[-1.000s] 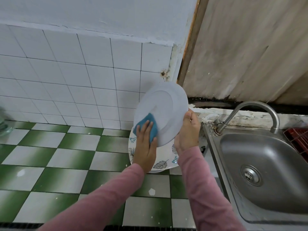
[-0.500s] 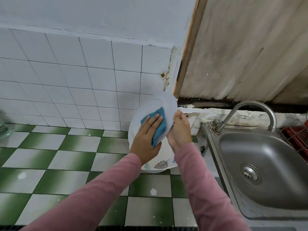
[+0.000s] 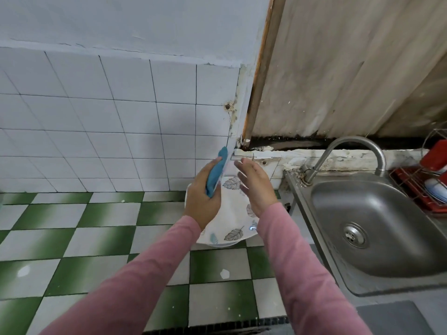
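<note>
Our left hand (image 3: pixel 202 198) pinches the blue cloth (image 3: pixel 214 174) against the upright, edge-on plate (image 3: pixel 225 169), our right hand (image 3: pixel 257 187) spread open just beside its rim.

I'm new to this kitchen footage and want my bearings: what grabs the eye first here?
The blue cloth gripped in the left hand stands out at centre, above a leaf-patterned plate on the green-and-white checked counter, with the right hand open beside it. Next comes the steel sink with its curved tap at right.
</note>
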A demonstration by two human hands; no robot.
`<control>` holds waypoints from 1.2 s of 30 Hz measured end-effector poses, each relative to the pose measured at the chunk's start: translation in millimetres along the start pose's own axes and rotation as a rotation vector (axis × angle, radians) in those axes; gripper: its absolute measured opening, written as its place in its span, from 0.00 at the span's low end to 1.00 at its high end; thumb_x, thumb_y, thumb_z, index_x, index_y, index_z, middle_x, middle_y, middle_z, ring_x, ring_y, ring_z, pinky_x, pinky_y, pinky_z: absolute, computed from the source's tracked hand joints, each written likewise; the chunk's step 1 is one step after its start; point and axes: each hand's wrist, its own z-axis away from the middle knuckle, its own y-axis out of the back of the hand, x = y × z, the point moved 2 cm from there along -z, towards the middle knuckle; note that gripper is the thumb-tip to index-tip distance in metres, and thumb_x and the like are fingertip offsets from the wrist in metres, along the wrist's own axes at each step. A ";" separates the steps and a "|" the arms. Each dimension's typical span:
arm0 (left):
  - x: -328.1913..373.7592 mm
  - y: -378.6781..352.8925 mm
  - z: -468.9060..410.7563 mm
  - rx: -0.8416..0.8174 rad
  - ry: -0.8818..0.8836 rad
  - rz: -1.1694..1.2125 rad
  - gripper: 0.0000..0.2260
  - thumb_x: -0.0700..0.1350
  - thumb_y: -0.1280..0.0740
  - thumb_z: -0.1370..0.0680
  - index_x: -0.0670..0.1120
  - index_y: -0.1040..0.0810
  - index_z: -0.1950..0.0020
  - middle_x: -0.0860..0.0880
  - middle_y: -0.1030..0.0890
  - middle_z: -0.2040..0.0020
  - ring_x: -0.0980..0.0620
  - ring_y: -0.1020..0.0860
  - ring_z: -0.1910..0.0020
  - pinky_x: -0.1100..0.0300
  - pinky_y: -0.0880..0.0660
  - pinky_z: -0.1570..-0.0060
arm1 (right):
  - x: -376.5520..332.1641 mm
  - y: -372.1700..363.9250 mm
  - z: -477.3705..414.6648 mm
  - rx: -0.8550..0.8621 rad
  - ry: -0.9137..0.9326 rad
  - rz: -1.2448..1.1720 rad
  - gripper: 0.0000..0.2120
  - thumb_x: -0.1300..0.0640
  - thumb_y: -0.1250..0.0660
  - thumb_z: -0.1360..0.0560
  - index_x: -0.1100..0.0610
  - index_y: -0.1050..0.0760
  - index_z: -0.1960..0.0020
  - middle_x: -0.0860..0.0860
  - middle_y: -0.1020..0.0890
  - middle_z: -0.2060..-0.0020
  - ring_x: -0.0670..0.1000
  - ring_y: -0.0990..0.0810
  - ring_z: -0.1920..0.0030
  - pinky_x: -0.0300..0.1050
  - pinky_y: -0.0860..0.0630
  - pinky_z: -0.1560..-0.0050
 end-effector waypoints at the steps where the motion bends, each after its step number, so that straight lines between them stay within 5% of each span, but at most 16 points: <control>1: 6.8 0.2 -1.6 0.033 0.127 0.092 0.16 0.45 0.32 0.21 0.51 0.28 0.33 0.52 0.20 0.42 0.56 0.20 0.44 0.64 0.22 0.46 | 4.3 9.6 -0.2 0.037 -0.007 0.088 0.18 0.44 0.40 0.18 0.50 0.30 0.30 0.48 0.25 0.32 0.53 0.30 0.29 0.47 0.31 0.37; 5: 9.6 -4.2 -8.6 0.137 0.488 0.435 0.10 0.41 0.32 0.21 0.51 0.25 0.42 0.49 0.18 0.51 0.46 0.19 0.51 0.48 0.19 0.50 | 26.5 51.7 11.0 0.118 -0.120 0.231 0.38 0.35 0.43 0.20 0.55 0.48 0.19 0.54 0.33 0.25 0.57 0.34 0.26 0.56 0.37 0.29; 10: 14.4 -25.3 -6.9 0.066 0.699 0.749 0.20 0.40 0.30 0.23 0.46 0.29 0.32 0.41 0.17 0.45 0.39 0.18 0.50 0.42 0.19 0.53 | 46.0 98.2 25.6 0.117 -0.192 -0.065 0.32 0.34 0.32 0.29 0.56 0.24 0.36 0.53 0.16 0.43 0.56 0.18 0.40 0.59 0.25 0.35; 15: 33.3 -40.4 -8.4 0.036 0.674 0.787 0.21 0.38 0.32 0.23 0.44 0.28 0.30 0.39 0.19 0.42 0.37 0.19 0.46 0.42 0.19 0.53 | 31.7 151.8 41.5 0.177 -0.179 -0.280 0.09 0.58 0.30 0.22 0.59 0.23 0.43 0.55 0.14 0.49 0.56 0.17 0.48 0.51 0.17 0.54; 20: 64.6 -85.0 6.5 -0.065 0.683 0.786 0.20 0.38 0.31 0.23 0.45 0.27 0.31 0.41 0.17 0.42 0.38 0.19 0.45 0.39 0.20 0.49 | 19.4 209.4 64.8 0.088 -0.093 -0.542 0.20 0.69 0.36 0.22 0.55 0.31 0.32 0.60 0.19 0.38 0.63 0.19 0.40 0.62 0.18 0.51; 31: 136.8 -289.3 92.9 0.013 0.681 0.573 0.17 0.40 0.28 0.25 0.43 0.25 0.37 0.43 0.20 0.40 0.46 0.20 0.47 0.47 0.22 0.43 | 3.8 439.4 199.6 0.463 0.097 -0.406 0.15 0.63 0.38 0.18 0.60 0.28 0.31 0.58 0.17 0.41 0.60 0.17 0.42 0.60 0.19 0.46; 36: 191.0 -398.5 150.1 -0.130 0.565 0.486 0.17 0.41 0.33 0.21 0.42 0.27 0.33 0.44 0.21 0.46 0.45 0.21 0.49 0.53 0.23 0.53 | 2.3 533.0 268.3 0.671 0.191 -0.360 0.11 0.61 0.39 0.17 0.60 0.25 0.36 0.58 0.16 0.44 0.60 0.16 0.45 0.61 0.20 0.44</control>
